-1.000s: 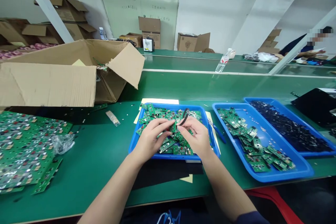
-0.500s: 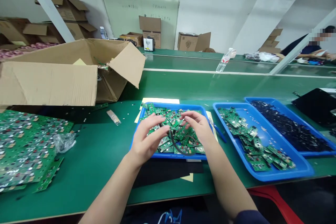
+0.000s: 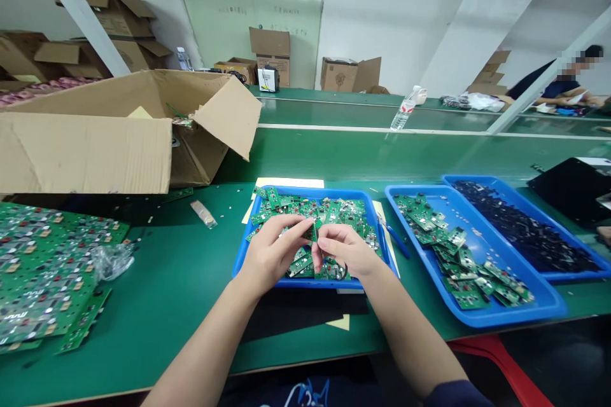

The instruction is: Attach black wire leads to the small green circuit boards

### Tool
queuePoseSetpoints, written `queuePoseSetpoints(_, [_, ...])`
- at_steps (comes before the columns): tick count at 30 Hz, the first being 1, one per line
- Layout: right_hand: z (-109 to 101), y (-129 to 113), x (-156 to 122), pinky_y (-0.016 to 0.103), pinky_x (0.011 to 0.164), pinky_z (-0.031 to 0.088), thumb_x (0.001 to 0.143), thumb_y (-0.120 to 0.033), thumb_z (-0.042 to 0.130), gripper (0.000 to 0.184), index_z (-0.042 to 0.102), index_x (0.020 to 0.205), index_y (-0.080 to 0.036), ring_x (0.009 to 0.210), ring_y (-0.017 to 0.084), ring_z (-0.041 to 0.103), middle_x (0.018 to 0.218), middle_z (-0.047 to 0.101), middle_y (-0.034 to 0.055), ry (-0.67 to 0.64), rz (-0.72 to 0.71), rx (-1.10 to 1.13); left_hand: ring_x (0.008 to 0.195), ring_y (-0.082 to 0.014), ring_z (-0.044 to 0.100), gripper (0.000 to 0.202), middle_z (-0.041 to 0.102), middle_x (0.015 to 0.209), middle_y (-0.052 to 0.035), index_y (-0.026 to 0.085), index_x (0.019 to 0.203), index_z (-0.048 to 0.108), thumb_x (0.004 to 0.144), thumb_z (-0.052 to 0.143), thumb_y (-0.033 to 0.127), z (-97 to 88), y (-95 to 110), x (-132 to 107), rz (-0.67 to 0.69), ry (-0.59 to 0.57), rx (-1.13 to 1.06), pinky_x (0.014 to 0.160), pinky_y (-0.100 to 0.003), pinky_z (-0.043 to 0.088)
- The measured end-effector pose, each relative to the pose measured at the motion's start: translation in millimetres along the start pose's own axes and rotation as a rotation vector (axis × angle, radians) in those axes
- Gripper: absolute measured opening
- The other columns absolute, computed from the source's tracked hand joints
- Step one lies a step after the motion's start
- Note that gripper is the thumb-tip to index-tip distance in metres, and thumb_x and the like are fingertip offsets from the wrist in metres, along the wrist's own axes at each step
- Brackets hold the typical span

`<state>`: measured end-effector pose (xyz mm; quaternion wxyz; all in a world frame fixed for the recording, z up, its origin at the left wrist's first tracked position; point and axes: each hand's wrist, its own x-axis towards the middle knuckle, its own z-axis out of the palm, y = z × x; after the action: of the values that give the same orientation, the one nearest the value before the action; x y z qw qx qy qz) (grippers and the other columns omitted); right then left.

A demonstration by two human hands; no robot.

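Observation:
In the middle, above a blue tray heaped with small green circuit boards, both my hands meet. Between the thumb and fingers of my left hand a small circuit board stands on edge. My right hand is closed in a pinch at the board's right side; what its fingertips grip is hidden. Under that hand a short piece of a thin black cord shows, curving down over the boards.
Blue-handled pliers lie right of the tray. Further right are a blue tray of boards and another with black parts. Large board panels and an open carton occupy the left. A person sits far right.
My hands were apart with fingers loosely spread and the black cord looping between them. They have come together, the right moving left and down, closing at the small board.

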<state>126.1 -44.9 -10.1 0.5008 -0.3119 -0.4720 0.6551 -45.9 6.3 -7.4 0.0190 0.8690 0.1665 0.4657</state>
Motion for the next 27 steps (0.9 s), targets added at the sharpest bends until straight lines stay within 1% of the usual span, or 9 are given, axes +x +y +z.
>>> queuePoseSetpoints(2, [0.1, 2.4, 1.8, 0.025, 0.048, 0.047, 0.071, -0.045, 0.068, 0.032, 0.053, 0.062, -0.019, 0.045, 0.011, 0.056, 0.052, 0.060, -0.0019, 0.019, 0.024, 0.038, 0.095, -0.0172, 0.061, 0.042, 0.061, 0.105, -0.0089, 0.025, 0.129, 0.048, 0.089, 0.051, 0.014, 1.0, 1.4, 0.0, -0.038, -0.055, -0.069, 0.077, -0.028, 0.054])
queuePoseSetpoints(5, [0.8, 5.5, 4.2, 0.025, 0.042, 0.043, 0.071, -0.044, 0.062, 0.031, 0.047, 0.057, -0.020, 0.039, 0.011, 0.048, 0.046, 0.053, -0.0037, 0.073, 0.000, -0.057, 0.091, -0.0162, 0.061, 0.040, 0.061, 0.103, -0.0084, 0.025, 0.131, 0.047, 0.091, 0.047, 0.017, 3.4, 4.2, -0.4, -0.093, -0.147, -0.192, 0.077, -0.028, 0.053])
queuePoseSetpoints(10, [0.7, 1.5, 3.4, 0.020, 0.040, 0.033, 0.068, -0.019, 0.058, 0.018, 0.051, 0.052, -0.018, 0.039, 0.006, 0.038, 0.044, 0.047, -0.0060, 0.200, -0.080, -0.273, 0.085, -0.0155, 0.061, 0.036, 0.063, 0.096, -0.0071, 0.024, 0.127, 0.053, 0.092, 0.044, 0.020, 10.5, 5.3, -1.8, -0.230, -0.208, -0.310, 0.075, -0.028, 0.052])
queuePoseSetpoints(13, [-3.2, -7.4, -0.8, 0.021, 0.042, 0.038, 0.072, -0.018, 0.057, 0.012, 0.059, 0.060, -0.018, 0.043, 0.008, 0.044, 0.048, 0.050, -0.0051, 0.331, -0.170, -0.424, 0.086, -0.0171, 0.062, 0.033, 0.065, 0.094, -0.0074, 0.020, 0.121, 0.059, 0.092, 0.045, 0.023, 11.0, 1.5, -1.1, -0.444, -0.224, -0.328, 0.077, -0.029, 0.052])
queuePoseSetpoints(15, [-6.7, -11.6, -3.0, 0.023, 0.047, 0.044, 0.077, -0.023, 0.055, 0.011, 0.062, 0.070, -0.019, 0.047, 0.010, 0.050, 0.052, 0.053, -0.0039, 0.473, -0.300, -0.474, 0.089, -0.0192, 0.062, 0.032, 0.067, 0.093, -0.0077, 0.018, 0.116, 0.063, 0.091, 0.046, 0.028, 9.2, 0.0, 0.5, -0.591, -0.214, -0.365, 0.078, -0.031, 0.051])
queuePoseSetpoints(18, [-8.1, -9.9, -3.0, 0.026, 0.057, 0.050, 0.078, -0.026, 0.057, 0.011, 0.059, 0.087, -0.020, 0.062, 0.013, 0.058, 0.072, 0.061, -0.0001, 0.599, -0.453, -0.477, 0.090, -0.0210, 0.063, 0.032, 0.069, 0.093, -0.0073, 0.017, 0.110, 0.067, 0.090, 0.048, 0.032, 6.9, 2.4, 3.7, -0.727, -0.194, -0.457, 0.079, -0.032, 0.051])
queuePoseSetpoints(21, [-3.3, -0.7, 0.5, 0.026, 0.060, 0.052, 0.075, -0.027, 0.063, 0.026, 0.054, 0.099, -0.021, 0.073, 0.014, 0.061, 0.093, 0.063, 0.0046, 0.516, -0.418, -0.540, 0.088, -0.0197, 0.064, 0.029, 0.070, 0.094, -0.0066, 0.017, 0.106, 0.069, 0.088, 0.050, 0.030, 7.1, 7.9, 6.4, -0.713, -0.203, -0.499, 0.081, -0.032, 0.050])
queuePoseSetpoints(23, [0.5, 5.0, 3.0, 0.026, 0.060, 0.052, 0.075, -0.027, 0.064, 0.031, 0.052, 0.102, -0.021, 0.074, 0.014, 0.061, 0.096, 0.062, 0.0053, 0.482, -0.393, -0.560, 0.086, -0.0187, 0.063, 0.029, 0.070, 0.092, -0.0063, 0.018, 0.107, 0.069, 0.087, 0.050, 0.029, 8.0, 10.6, 7.3, -0.674, -0.204, -0.500, 0.081, -0.031, 0.050])
queuePoseSetpoints(27, [2.1, 9.8, 5.9, 0.024, 0.059, 0.053, 0.076, -0.027, 0.061, 0.025, 0.052, 0.099, -0.021, 0.073, 0.014, 0.061, 0.095, 0.061, 0.0050, 0.486, -0.382, -0.473, 0.086, -0.0186, 0.063, 0.033, 0.070, 0.096, -0.0076, 0.019, 0.114, 0.066, 0.086, 0.052, 0.031, 9.3, 11.3, 6.8, -0.640, -0.216, -0.495, 0.076, -0.030, 0.051])
